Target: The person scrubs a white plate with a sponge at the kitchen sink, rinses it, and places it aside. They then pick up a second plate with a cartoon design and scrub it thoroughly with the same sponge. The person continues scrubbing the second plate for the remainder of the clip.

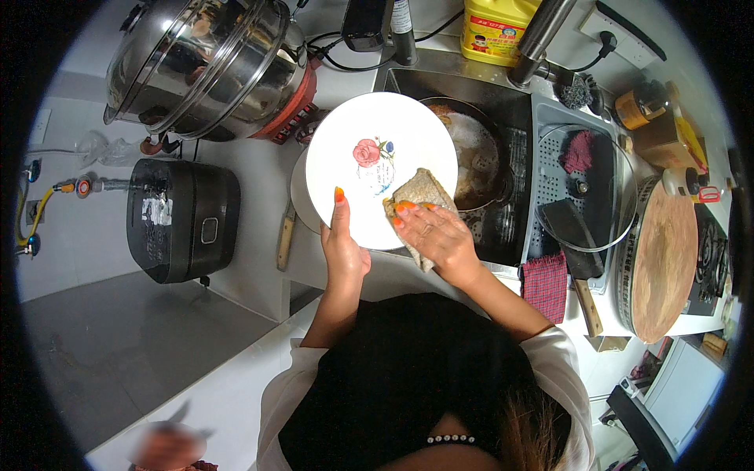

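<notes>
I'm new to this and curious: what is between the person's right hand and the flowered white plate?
In the head view, a tan cloth lies between the right hand and the white plate.

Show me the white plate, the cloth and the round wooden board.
White plate (378,167): head view, middle of its printed face.
Cloth (422,188): head view, its upper part.
Round wooden board (666,255): head view, its broad face.

My fingers (340,220) have bright orange nails (339,195). My plate (338,141) is white with a pink rose (367,153) and a blue flower (389,147); my cloth (420,191) is tan. My sleeves (287,385) are white, my top (416,369) black, the checked towel (543,289) red and dark, the jug (518,14) yellow.
</notes>
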A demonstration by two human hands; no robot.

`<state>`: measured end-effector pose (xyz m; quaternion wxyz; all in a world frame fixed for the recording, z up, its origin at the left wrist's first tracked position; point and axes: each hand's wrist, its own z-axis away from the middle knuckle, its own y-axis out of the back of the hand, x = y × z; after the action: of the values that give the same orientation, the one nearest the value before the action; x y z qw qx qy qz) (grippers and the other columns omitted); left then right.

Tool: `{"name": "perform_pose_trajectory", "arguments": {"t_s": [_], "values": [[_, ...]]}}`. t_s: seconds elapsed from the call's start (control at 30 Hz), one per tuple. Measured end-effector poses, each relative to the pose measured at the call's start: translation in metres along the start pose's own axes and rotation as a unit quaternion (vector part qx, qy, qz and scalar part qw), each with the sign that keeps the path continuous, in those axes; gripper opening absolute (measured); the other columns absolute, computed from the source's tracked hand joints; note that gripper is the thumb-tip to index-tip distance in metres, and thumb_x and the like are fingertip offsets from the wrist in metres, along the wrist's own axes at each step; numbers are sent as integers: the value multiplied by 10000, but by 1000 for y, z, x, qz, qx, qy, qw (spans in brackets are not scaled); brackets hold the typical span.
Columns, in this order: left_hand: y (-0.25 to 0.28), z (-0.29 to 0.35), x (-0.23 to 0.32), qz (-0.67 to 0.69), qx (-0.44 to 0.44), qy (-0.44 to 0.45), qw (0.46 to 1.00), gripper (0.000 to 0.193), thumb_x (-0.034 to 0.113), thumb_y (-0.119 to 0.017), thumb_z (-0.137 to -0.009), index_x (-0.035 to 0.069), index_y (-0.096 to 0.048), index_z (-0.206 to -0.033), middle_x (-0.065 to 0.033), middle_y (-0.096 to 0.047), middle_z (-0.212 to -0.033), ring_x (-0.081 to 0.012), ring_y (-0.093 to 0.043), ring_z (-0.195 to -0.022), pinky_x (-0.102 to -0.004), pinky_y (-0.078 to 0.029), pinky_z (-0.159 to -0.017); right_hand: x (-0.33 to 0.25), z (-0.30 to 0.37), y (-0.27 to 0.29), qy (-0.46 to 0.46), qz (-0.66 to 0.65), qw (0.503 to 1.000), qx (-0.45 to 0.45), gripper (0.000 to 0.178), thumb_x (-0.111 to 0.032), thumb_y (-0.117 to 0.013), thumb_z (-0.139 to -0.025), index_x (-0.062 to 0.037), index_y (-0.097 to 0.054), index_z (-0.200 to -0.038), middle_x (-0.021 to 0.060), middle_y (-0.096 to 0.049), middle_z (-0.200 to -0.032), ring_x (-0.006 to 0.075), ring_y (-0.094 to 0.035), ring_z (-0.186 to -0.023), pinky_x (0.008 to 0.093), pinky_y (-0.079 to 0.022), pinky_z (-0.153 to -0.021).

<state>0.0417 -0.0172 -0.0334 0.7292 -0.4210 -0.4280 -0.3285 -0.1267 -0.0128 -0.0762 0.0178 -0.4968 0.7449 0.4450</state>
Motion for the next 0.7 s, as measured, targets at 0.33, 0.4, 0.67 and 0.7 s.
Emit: {"name": "perform_pose_trajectory", "arguments": {"t_s": [0.33,0.4,0.67,0.7], "values": [[-8,1,-2,11,0,-35,999,440,223,-473,-964,-64,-403,-1291,-155,-518,-1229,-205,-541,-1088,-324,-453,-899,-20,-16,-8,-2,-25,1000,4,359,-82,-553,-761,-96,-658,-1104,66,-612,-1199,209,-575,-1111,360,-445,-929],[-7,0,-3,5,-8,-43,999,448,229,-480,-962,-64,-400,-1291,-156,-515,-1231,-206,-540,-1089,-325,-451,-901,-19,-17,-9,1,-23,1000,5,355,-86,-555,-765,-103,-658,-1105,63,-606,-1208,204,-570,-1118,355,-445,-926],[-4,0,6,6,-21,-8,1000,505,251,-477,-966,-63,-335,-1335,-171,-467,-1287,-213,-493,-1153,-322,-413,-952,5,-12,1,31,-1,999,18,303,-85,-558,-796,-145,-674,-1069,34,-633,-1166,179,-593,-1083,322,-458,-882],[-3,0,7,10,-26,-4,1000,511,253,-478,-965,-63,-330,-1338,-175,-464,-1291,-217,-490,-1160,-325,-411,-957,8,-12,4,33,0,999,23,294,-77,-568,-785,-137,-676,-1052,32,-651,-1126,183,-605,-1061,325,-462,-876]]}}
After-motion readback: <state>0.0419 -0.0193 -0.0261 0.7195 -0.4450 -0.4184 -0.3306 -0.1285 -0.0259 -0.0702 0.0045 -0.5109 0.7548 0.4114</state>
